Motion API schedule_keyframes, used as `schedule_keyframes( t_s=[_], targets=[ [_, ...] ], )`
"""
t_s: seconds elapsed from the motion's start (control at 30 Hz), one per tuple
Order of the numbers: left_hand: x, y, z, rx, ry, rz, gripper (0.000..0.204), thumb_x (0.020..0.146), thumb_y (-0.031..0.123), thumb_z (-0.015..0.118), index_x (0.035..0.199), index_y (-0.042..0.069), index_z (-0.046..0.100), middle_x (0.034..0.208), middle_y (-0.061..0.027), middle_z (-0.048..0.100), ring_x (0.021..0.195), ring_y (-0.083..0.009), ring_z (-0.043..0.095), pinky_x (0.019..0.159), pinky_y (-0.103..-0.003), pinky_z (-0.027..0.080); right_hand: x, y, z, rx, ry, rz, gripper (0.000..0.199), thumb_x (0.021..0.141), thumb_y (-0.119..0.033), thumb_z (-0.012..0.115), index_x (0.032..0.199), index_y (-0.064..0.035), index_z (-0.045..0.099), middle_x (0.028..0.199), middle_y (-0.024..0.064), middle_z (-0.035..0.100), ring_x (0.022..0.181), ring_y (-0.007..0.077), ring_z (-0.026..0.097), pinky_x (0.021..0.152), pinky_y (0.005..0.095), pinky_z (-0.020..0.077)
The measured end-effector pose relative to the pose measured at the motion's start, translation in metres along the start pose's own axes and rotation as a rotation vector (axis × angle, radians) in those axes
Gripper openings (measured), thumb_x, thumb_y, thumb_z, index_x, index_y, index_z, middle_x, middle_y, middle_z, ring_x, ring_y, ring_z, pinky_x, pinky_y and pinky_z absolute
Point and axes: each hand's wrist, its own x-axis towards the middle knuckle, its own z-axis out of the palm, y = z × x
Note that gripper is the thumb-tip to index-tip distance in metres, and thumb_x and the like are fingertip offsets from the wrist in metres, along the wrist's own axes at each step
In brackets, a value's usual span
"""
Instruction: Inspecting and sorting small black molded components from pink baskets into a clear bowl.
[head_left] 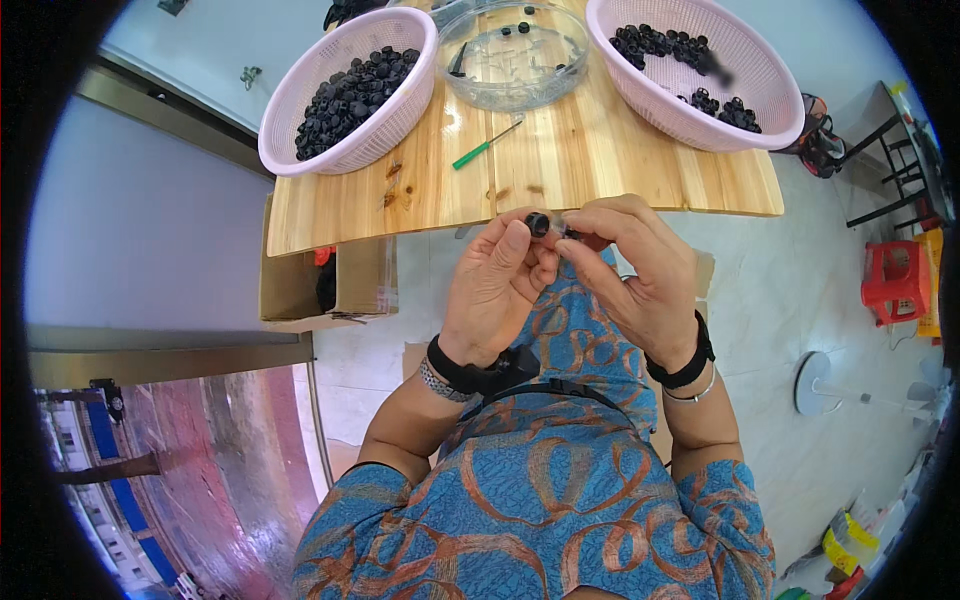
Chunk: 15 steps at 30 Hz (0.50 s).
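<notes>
Both hands pinch one small black round part (538,223) between them, left hand (495,285) and right hand (640,270) fingertip to fingertip, just short of the desk (560,165) edge. Beyond them: two pink baskets (300,120) (770,105) of black parts, one clear bowl (515,75), one green-handled tool (485,145). An open brown cardboard box (300,285) sits left of the hands (under the desk).

Both forearms come up from the lower edge, elbows bent, hands meeting at chest height in centre frame. Left hand (497,290): palm toward the camera, fingers curled, thumb and forefinger pinched at the top. Right hand (632,268): back up, fingers bent down and inward, tips against the left hand's tips. Black band on each wrist, plus a thin bracelet.
</notes>
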Motion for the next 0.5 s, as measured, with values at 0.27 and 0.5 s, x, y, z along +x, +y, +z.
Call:
schedule_keyframes(
  t_s=[0.27, 0.5],
  targets=[
    [-0.001, 0.0, 0.002, -0.117, 0.028, -0.112, 0.026, 0.091, 0.027, 0.049, 0.096, 0.002, 0.055, 0.08, -0.0023, 0.057, 0.071, -0.0094, 0.054, 0.064, -0.021, 0.046, 0.0, 0.003, 0.006, -0.057, 0.008, -0.032, 0.017, 0.071, -0.007, 0.066, 0.086, -0.0028, 0.059, 0.08, 0.0093, 0.058, 0.068, 0.0246, 0.058, 0.058, 0.0317, 0.0469],
    [-0.005, -0.001, 0.011, -0.073, 0.013, -0.079, 0.027, 0.091, 0.027, 0.05, 0.1, 0.003, 0.053, 0.076, -0.0011, 0.055, 0.07, -0.0088, 0.052, 0.064, -0.021, 0.044, -0.002, 0.002, 0.004, -0.124, -0.015, -0.072, 0.016, 0.072, -0.007, 0.065, 0.086, -0.0035, 0.059, 0.079, 0.0094, 0.057, 0.071, 0.0258, 0.058, 0.06, 0.033, 0.0468]
  ],
)
